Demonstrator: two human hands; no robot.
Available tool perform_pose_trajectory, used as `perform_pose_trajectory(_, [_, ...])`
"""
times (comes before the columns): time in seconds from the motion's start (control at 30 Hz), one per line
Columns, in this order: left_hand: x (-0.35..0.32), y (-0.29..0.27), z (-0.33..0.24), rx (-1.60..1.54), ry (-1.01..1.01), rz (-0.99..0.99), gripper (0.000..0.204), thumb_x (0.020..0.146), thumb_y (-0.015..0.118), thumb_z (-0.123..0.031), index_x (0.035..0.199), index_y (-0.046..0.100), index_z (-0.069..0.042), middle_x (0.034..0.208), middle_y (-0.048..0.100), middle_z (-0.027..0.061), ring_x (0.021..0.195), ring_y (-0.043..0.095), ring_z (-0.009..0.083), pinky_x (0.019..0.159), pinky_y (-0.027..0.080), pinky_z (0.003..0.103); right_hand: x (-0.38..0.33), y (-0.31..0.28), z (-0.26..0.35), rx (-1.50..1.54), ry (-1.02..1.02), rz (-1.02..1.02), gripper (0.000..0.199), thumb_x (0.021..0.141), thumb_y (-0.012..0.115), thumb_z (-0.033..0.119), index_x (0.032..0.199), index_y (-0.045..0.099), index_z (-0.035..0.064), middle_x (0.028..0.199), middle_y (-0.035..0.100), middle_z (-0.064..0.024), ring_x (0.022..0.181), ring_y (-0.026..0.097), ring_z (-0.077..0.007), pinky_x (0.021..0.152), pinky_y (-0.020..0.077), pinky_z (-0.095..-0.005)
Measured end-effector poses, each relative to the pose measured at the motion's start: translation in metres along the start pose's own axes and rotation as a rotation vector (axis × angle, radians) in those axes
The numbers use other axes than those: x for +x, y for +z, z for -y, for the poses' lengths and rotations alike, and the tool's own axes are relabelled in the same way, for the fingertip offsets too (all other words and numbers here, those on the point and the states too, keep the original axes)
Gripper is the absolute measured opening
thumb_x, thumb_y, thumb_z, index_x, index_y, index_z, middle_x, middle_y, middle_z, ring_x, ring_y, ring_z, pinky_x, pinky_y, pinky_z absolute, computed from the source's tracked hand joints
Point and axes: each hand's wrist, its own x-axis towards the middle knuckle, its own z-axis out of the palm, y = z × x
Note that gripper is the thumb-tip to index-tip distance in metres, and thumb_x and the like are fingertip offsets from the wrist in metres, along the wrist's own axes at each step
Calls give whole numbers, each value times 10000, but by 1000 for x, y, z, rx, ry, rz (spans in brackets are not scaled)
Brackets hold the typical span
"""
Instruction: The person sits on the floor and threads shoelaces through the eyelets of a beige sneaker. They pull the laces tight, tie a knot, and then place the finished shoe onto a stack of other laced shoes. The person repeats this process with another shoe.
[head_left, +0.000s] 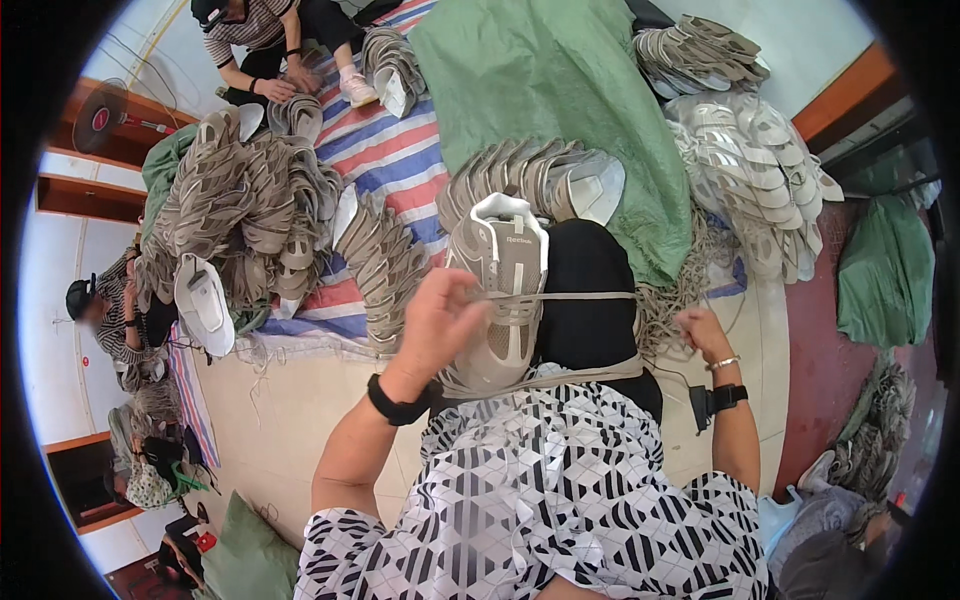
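A grey-beige shoe upper [514, 265] with a white collar lining lies on my lap, its toe toward me. A flat beige shoelace [590, 296] runs across its eyelets and out to the right over my black-trousered knee. My left hand [440, 325] is at the upper's left side, its slightly blurred fingers bent and closed at the lace. Off to the right, my right hand [704, 334] is raised with its fingers curled together beside a heap of loose laces [675, 300]. Whatever it grips is too small to make out. More lace strands [570, 376] lie across my thighs.
Beyond my knees sits a row of nested uppers [515, 170] by a green sheet [550, 80]. Large stacks of uppers stand left [245, 200] and right [745, 180], the latter pale. A person [265, 50] handles uppers on the striped mat [385, 150]; other people sit at left.
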Motion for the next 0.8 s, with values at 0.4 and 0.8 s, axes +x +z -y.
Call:
perform_pose_trajectory(0.4, [9,12,-1,46,39,-60,239,963,469,-50,1185,545,-7,986,613,68,803,553,110,725,464,236,-36,130,225,-85,-850,-141,146,882,599,106,960,506,25,608,597,-73,469,547,-119,444,432,-248])
perform_pose_trajectory(0.8, [11,15,-22,252,126,52,183,777,694,-85,955,650,-80,760,556,91,667,573,259,632,472,335,-67,161,178,-175,-860,34,87,900,522,54,880,570,-16,629,626,-109,431,582,-183,436,466,-314])
